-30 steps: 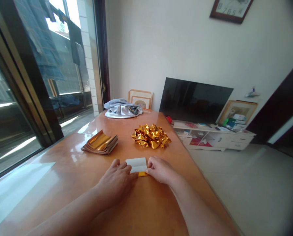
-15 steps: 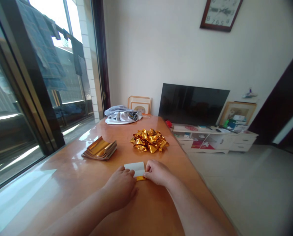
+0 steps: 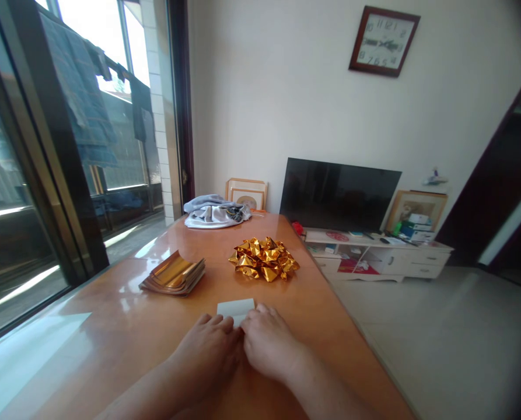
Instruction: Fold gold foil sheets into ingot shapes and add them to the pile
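- Here, a small white sheet of paper [image 3: 236,307] lies flat on the orange counter [image 3: 111,326], low in the frame just left of centre, with only its far part showing past the knuckles.
- The left hand [image 3: 210,350] lies palm down over the near left part of the paper, its fingers [image 3: 216,322] close together and pressed flat against it.
- The right hand [image 3: 266,341] rests just beside the left one, the two touching at the fingertips, and it covers the near right part of the paper; whether these fingers pinch an edge or only press down cannot be told, since the paper beneath is hidden.
- Both forearms run from the bottom edge of the frame up to the hands.
- Beyond the paper, at the centre of the frame, sits a crumpled heap of gold foil shapes [image 3: 264,266].
- Left of that heap, a stack of gold foil sheets [image 3: 172,274] lies with its top sheets curling upward.
- At the far end of the counter a grey bundle of cloth [image 3: 216,211] rests, with picture frames [image 3: 247,192] leaning against the wall behind it.
- Right of centre stands a dark television [image 3: 339,189] on a low white cabinet [image 3: 387,259].
- A wall clock [image 3: 383,41] hangs in the upper right of the frame.
- Glass doors [image 3: 45,146] fill the left side, with clothes hanging outside.
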`<state>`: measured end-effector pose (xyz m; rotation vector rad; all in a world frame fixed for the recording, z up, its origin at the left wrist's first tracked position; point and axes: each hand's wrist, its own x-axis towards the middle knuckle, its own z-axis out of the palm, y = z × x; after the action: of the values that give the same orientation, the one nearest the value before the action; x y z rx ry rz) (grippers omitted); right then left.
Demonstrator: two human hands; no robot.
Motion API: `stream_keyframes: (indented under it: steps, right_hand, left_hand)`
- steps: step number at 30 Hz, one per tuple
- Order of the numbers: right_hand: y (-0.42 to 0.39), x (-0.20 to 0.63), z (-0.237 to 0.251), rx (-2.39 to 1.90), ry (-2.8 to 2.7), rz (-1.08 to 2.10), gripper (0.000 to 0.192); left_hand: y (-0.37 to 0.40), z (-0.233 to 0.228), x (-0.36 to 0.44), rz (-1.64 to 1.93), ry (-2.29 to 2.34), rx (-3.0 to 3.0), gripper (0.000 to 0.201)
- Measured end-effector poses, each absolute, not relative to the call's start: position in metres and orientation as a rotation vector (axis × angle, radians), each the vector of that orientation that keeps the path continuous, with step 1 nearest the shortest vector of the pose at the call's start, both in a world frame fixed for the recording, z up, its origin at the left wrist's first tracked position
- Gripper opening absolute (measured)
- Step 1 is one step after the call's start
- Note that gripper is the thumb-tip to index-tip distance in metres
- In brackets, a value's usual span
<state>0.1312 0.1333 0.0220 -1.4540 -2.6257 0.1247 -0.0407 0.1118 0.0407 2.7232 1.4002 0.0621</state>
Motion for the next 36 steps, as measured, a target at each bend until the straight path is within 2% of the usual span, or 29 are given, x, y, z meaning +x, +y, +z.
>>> stream_keyframes:
  steps: [12, 15, 20, 26, 27, 31, 36]
  right_hand:
    - [0.120, 0.134, 0.039, -1.652, -2.787, 0.251, 0.053]
    - [0.121, 0.139, 0.036, -1.667, -2.767, 0.250, 0.050]
    - [0.131, 0.150, 0.035, -1.666, -2.678, 0.190, 0.033]
    - [0.168, 0.158, 0.014, -1.627, -2.236, 0.316, 0.027]
    - [0.174, 0.156, 0.008, -1.629, -2.167, 0.334, 0.028]
    - [0.186, 0.146, -0.013, -1.587, -2.127, 0.369, 0.054]
    - [0.198, 0.137, -0.029, -1.522, -1.944, 0.526, 0.053]
  left_hand:
    - [0.110, 0.034, -0.046, 0.066, 1.488, 2.674, 0.028]
    - [0.111, 0.035, -0.048, 0.069, 1.493, 2.664, 0.027]
    - [0.112, 0.034, -0.052, 0.108, 1.448, 2.676, 0.025]
    - [0.118, 0.032, -0.052, 0.104, 1.443, 2.696, 0.024]
    - [0.119, 0.032, -0.052, 0.102, 1.445, 2.703, 0.025]
    - [0.122, 0.030, -0.051, 0.117, 1.441, 2.736, 0.025]
    - [0.123, 0.031, -0.050, 0.121, 1.456, 2.722, 0.023]
